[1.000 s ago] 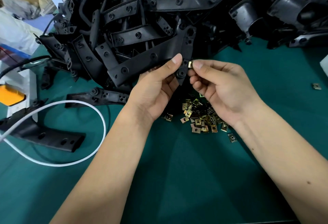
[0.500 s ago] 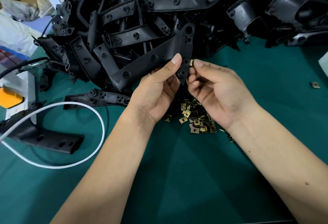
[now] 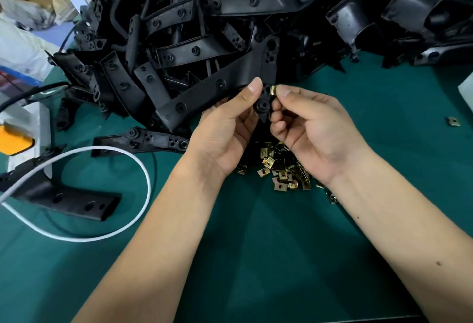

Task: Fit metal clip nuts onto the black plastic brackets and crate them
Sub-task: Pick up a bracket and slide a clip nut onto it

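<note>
At frame centre, the left hand gripped the bracket; the right hand pinched a clip nut, which wanted pushing on squarely.

The table is covered in plain dark teal-green. At its far side the heap of brackets is black throughout, matt with dull grey sheen on the curved faces. The clip nuts piled near the table's middle are brassy yellow-gold with darker tarnished patches. One stray nut toward the table's right edge looks duller, grey-gold. A white cable loops across the table's left part, beside a thin black cable. At the table's left edge sits a white box with an orange-yellow panel.
</note>
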A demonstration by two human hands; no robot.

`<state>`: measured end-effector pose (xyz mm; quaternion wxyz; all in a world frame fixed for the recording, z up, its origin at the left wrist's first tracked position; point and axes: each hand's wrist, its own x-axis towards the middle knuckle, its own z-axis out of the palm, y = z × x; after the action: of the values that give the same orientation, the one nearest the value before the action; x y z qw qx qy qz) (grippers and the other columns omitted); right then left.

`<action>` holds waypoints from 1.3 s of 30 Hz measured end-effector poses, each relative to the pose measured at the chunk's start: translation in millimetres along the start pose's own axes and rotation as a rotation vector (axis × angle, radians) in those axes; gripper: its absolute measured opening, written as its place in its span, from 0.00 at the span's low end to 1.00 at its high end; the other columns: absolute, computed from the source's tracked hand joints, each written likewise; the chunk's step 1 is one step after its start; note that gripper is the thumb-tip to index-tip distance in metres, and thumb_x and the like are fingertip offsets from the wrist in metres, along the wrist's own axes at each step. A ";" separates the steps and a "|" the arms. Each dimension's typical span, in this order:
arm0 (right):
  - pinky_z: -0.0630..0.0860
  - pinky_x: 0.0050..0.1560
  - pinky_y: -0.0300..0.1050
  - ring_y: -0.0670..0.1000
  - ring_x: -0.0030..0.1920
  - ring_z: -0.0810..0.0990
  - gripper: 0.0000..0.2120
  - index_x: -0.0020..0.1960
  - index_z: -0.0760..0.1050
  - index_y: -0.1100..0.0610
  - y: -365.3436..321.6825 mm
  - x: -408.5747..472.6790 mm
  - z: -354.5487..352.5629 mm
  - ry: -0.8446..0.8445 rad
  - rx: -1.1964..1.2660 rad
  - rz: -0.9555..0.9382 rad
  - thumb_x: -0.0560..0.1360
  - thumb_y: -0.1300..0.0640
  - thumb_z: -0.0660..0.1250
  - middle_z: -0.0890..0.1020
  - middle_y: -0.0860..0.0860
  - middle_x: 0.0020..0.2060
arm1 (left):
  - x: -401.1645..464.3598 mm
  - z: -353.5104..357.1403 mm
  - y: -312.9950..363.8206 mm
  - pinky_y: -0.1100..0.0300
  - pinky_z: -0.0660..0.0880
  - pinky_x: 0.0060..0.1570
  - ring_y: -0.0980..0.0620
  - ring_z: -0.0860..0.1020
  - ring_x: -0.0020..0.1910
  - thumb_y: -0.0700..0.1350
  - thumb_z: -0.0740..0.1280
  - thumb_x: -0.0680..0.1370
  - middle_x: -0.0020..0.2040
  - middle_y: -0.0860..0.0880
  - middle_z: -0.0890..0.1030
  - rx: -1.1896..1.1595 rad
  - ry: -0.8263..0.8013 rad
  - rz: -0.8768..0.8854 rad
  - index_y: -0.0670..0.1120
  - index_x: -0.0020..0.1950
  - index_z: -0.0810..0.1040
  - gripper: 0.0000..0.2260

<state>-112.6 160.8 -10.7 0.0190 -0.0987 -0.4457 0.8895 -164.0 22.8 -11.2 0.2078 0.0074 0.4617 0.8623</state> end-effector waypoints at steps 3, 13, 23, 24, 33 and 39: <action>0.76 0.35 0.37 0.47 0.35 0.77 0.07 0.45 0.82 0.60 0.1 -1.0 1.1 0.010 -0.015 -0.017 0.80 0.63 0.68 0.81 0.51 0.35 | -0.7 -0.1 0.3 0.65 0.79 0.41 0.56 0.84 0.41 0.42 0.76 0.73 0.43 0.50 0.86 0.006 -0.009 -0.012 0.45 0.48 0.84 0.06; 0.76 0.35 0.38 0.47 0.35 0.78 0.06 0.47 0.82 0.61 0.1 -0.3 0.3 0.032 -0.021 -0.024 0.80 0.64 0.67 0.81 0.52 0.35 | -0.4 0.6 1.1 0.65 0.80 0.41 0.56 0.85 0.43 0.43 0.77 0.70 0.46 0.49 0.86 0.013 0.000 -0.007 0.44 0.52 0.84 0.12; 0.69 0.32 0.37 0.47 0.33 0.72 0.07 0.43 0.79 0.59 -1.5 1.3 -3.6 0.001 -0.095 -0.030 0.80 0.62 0.69 0.78 0.50 0.34 | -1.1 -1.5 3.9 0.65 0.79 0.38 0.56 0.85 0.40 0.44 0.77 0.71 0.43 0.50 0.87 0.078 -0.001 -0.045 0.47 0.41 0.88 0.02; 0.68 0.32 0.37 0.47 0.33 0.72 0.07 0.43 0.79 0.59 -1.7 1.4 -3.8 -0.021 -0.086 -0.023 0.80 0.62 0.69 0.78 0.50 0.34 | -0.9 -2.6 4.9 0.66 0.79 0.37 0.57 0.85 0.40 0.44 0.77 0.70 0.42 0.51 0.87 0.070 -0.006 -0.054 0.47 0.40 0.88 0.01; 0.67 0.34 0.39 0.47 0.34 0.70 0.05 0.45 0.78 0.60 0.7 0.6 -4.2 -0.069 -0.106 -0.053 0.80 0.61 0.68 0.75 0.50 0.34 | 0.2 -2.4 2.8 0.66 0.81 0.43 0.55 0.85 0.41 0.45 0.77 0.69 0.43 0.49 0.87 0.068 -0.036 -0.084 0.46 0.41 0.88 0.04; 0.62 0.34 0.39 0.46 0.30 0.66 0.06 0.43 0.80 0.57 -3.9 1.6 -8.2 -0.096 -0.158 -0.009 0.79 0.59 0.69 0.73 0.50 0.31 | -3.4 2.5 1.0 0.66 0.79 0.39 0.55 0.84 0.41 0.43 0.77 0.71 0.43 0.49 0.87 0.119 -0.012 -0.031 0.44 0.45 0.86 0.05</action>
<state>-112.8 169.8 -12.6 -0.0061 -0.0551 -0.5154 0.8552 -160.8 23.1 -8.4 0.2231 0.0175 0.5110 0.8299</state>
